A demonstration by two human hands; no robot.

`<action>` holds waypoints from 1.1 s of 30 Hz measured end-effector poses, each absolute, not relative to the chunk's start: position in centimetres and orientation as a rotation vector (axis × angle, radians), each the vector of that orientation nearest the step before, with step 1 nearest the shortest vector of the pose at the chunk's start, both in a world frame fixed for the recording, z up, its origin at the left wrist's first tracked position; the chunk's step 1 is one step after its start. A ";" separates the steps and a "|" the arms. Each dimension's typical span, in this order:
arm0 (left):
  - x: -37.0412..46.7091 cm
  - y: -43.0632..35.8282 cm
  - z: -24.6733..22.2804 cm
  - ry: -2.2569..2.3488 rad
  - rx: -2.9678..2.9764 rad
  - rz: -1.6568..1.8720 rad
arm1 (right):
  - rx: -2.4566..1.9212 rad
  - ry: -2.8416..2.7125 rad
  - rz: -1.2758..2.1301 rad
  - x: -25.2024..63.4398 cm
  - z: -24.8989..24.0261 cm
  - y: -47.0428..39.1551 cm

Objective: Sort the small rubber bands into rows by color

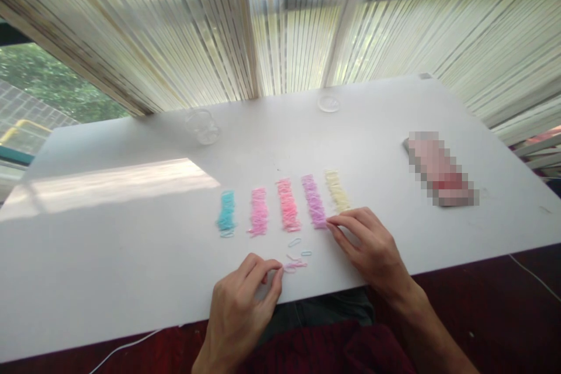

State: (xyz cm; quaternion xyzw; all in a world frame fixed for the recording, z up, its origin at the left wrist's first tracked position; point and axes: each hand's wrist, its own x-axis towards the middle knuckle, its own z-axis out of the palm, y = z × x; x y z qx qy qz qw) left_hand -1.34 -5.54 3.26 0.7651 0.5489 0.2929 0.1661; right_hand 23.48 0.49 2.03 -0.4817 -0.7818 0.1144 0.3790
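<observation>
Small elastic bands lie in upright rows by colour: a blue row, a pink row, a coral row, a purple row and a pale yellow row. My right hand is pinched at the lower end of the purple row, with a purple band at its fingertips. Below the rows is a small loose pile of mixed bands. At its left edge my left hand has thumb and forefinger pressed together; what they hold, if anything, is too small to tell.
A clear plastic container and a clear round lid sit toward the back of the white table. A blurred-out pinkish flat object lies at the right. String curtains hang behind the table.
</observation>
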 end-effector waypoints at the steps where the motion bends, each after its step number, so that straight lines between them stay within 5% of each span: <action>1: -1.3 -5.5 3.3 1.567 2.172 0.846 | -1.228 -2.005 0.284 23.5 2.0 0.8; 33: -5.5 -4.8 3.7 1.936 2.055 1.010 | -1.012 -2.230 0.371 15.3 3.1 2.2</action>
